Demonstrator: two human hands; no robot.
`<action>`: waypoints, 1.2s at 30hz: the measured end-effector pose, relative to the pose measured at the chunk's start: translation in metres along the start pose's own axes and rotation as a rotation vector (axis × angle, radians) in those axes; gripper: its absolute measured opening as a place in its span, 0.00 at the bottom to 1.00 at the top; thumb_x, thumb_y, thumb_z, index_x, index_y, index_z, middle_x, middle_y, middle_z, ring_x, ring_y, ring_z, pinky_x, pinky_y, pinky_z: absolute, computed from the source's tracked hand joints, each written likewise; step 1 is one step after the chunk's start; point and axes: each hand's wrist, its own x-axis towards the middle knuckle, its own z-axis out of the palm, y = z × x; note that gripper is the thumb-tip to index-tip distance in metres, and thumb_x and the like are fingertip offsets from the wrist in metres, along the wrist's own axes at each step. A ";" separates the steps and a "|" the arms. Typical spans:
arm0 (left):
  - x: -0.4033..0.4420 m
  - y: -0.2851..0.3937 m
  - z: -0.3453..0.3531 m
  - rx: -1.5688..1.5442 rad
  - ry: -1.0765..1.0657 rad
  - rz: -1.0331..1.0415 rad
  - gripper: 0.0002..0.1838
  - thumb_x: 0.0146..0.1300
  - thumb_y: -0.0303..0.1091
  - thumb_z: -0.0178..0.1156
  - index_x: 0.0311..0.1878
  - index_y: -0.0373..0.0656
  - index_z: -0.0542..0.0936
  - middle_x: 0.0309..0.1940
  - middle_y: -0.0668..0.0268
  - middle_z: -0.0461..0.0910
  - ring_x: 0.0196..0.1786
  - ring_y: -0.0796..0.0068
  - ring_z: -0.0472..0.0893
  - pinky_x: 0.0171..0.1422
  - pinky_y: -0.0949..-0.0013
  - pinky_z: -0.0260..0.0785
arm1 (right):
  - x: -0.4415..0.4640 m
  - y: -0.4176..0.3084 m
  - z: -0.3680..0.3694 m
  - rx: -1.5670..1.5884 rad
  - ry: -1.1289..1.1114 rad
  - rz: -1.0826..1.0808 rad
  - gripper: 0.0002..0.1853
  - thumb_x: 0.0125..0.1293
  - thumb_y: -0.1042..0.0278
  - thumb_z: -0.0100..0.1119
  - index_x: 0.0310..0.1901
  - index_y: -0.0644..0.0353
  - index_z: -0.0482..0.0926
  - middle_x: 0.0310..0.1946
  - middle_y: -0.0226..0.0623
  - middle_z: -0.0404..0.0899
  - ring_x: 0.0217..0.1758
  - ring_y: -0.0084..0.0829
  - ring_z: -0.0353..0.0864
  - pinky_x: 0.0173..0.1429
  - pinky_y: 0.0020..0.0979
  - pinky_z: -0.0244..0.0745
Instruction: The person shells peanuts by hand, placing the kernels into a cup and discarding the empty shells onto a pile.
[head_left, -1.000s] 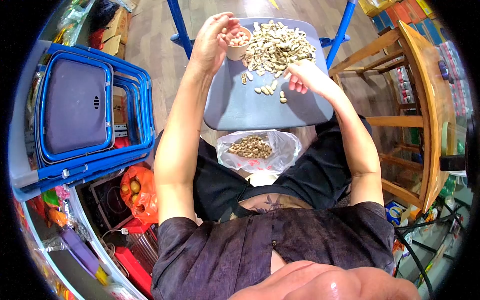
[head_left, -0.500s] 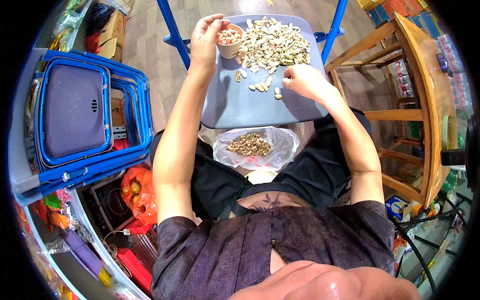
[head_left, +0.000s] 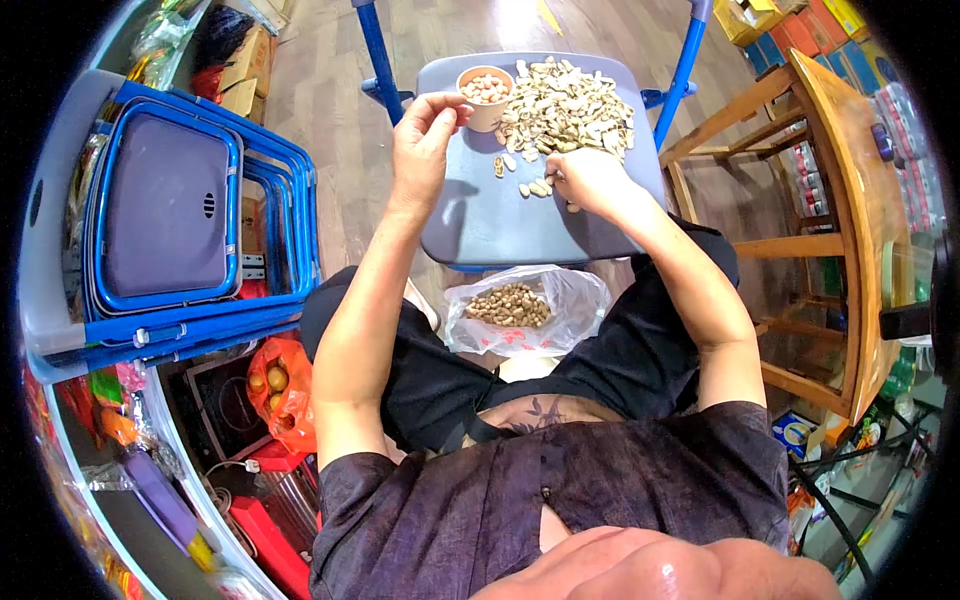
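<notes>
One grey chair seat (head_left: 490,238) carries one paper cup (head_left: 487,120), upright by the far left corner with its mouth up and filled with too many peanut kernels (head_left: 486,88) to count. Just right of it, reaching toward the far right corner, lies one heap of peanut shells (head_left: 566,105), also past counting, their long axes pointing every way. Near the seat's middle are one opened shell (head_left: 499,169), its long axis running roughly from far edge to near edge, and one pale piece (head_left: 509,161) beside it. Nearer the front edge, about three peanut pods (head_left: 537,188) lie close together, slanting differently, with one lone pod (head_left: 573,208) partly covered by the right hand (head_left: 590,178). That hand's thumb and fingertips are drawn together beside the three; I cannot tell whether they grip one. The left hand (head_left: 425,138) is near the cup, its thumb and forefinger narrowly set; what they hold, if anything, I cannot tell. Below the front edge, one plastic bag (head_left: 587,298) contains many unshelled peanuts (head_left: 510,305).
</notes>
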 end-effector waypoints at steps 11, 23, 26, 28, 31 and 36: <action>-0.039 -0.008 0.031 0.030 -0.182 -0.085 0.12 0.64 0.28 0.58 0.51 0.42 0.76 0.40 0.67 0.79 0.40 0.80 0.77 0.48 0.75 0.70 | -0.013 -0.021 -0.052 1.503 -0.227 0.113 0.08 0.68 0.63 0.53 0.41 0.57 0.77 0.21 0.15 0.61 0.21 0.11 0.55 0.24 0.16 0.49; -0.036 0.014 0.040 0.426 -0.176 0.329 0.21 0.58 0.23 0.61 0.56 0.43 0.76 0.52 0.58 0.73 0.48 0.68 0.78 0.52 0.68 0.71 | -0.004 -0.030 -0.052 1.823 -0.404 0.120 0.11 0.69 0.62 0.50 0.27 0.51 0.69 0.18 0.16 0.59 0.19 0.12 0.53 0.21 0.18 0.48; -0.031 0.013 0.036 0.584 -0.203 0.454 0.15 0.61 0.21 0.58 0.52 0.40 0.79 0.50 0.57 0.76 0.48 0.67 0.79 0.53 0.69 0.70 | -0.003 -0.030 -0.051 1.769 -0.421 0.129 0.11 0.68 0.62 0.51 0.27 0.51 0.69 0.18 0.17 0.59 0.18 0.13 0.53 0.21 0.18 0.48; -0.032 0.008 0.032 0.579 -0.191 0.381 0.12 0.61 0.23 0.60 0.49 0.38 0.79 0.43 0.59 0.80 0.45 0.70 0.80 0.52 0.71 0.71 | -0.003 -0.034 -0.050 1.763 -0.430 0.136 0.11 0.68 0.61 0.51 0.27 0.52 0.70 0.18 0.17 0.60 0.18 0.13 0.53 0.21 0.19 0.48; -0.035 0.004 0.033 0.310 -0.110 0.026 0.09 0.63 0.26 0.61 0.46 0.36 0.80 0.39 0.64 0.83 0.42 0.77 0.80 0.50 0.74 0.71 | -0.005 -0.041 -0.053 1.655 -0.373 0.129 0.11 0.69 0.61 0.50 0.28 0.54 0.71 0.19 0.19 0.63 0.18 0.14 0.56 0.21 0.19 0.50; -0.036 -0.009 0.035 0.018 -0.045 -0.072 0.08 0.65 0.28 0.61 0.44 0.35 0.81 0.37 0.67 0.83 0.38 0.84 0.79 0.43 0.78 0.72 | -0.005 -0.048 -0.029 0.998 0.104 -0.149 0.17 0.71 0.55 0.49 0.41 0.62 0.77 0.22 0.23 0.69 0.25 0.15 0.65 0.28 0.22 0.62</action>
